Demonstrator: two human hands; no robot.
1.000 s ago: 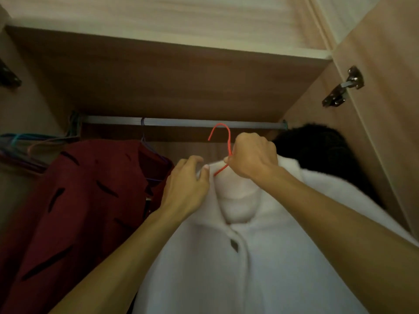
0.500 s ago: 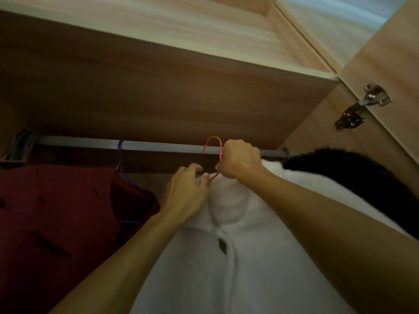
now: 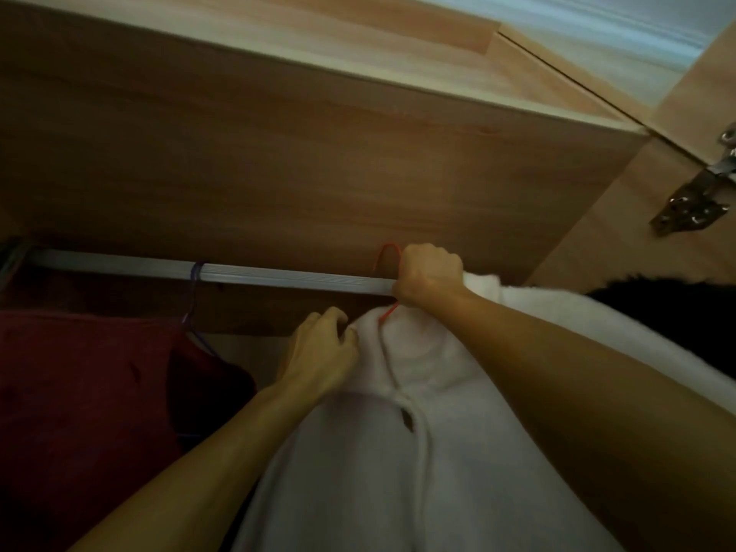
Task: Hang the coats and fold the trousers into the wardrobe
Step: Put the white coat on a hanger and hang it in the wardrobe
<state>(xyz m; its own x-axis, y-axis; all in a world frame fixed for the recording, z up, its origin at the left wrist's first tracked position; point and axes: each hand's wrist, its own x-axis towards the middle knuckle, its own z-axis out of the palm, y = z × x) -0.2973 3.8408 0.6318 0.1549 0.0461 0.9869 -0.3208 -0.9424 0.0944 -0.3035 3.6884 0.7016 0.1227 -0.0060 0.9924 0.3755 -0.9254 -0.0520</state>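
Red wire hanger hook (image 3: pixel 388 255) sticking up out of right hand (image 3: pixel 430 274), fist clamped round its neck, level with rail (image 3: pixel 278 276). Hook arc just above the rail line, open end to the left. Over the rail or only in front of it: cannot tell, fist covering the crossing point. White coat (image 3: pixel 398 472) on that hanger, hanging down between both forearms, collar directly under the fist, one button showing on the placket. Left hand (image 3: pixel 322 352) lower and left of the collar, fingers curled, pinching the coat's shoulder edge. Rail's long axis left-right across the wardrobe. Hook plane looks roughly parallel to it, so probably needs a quarter twist plus a short drop to seat. Right hand the nearer one, at the rail; left only steadying fabric. Dark red coat (image 3: pixel 79 392) hung on a blue hanger (image 3: pixel 194 296) to the left, well apart from the hook. Black garment (image 3: pixel 673 312) just right of the white coat, touching its shoulder. Bare rail between the two, so landing slot looks fine. Risk: coat sliding off the thin wire on release. Trousers not in view.
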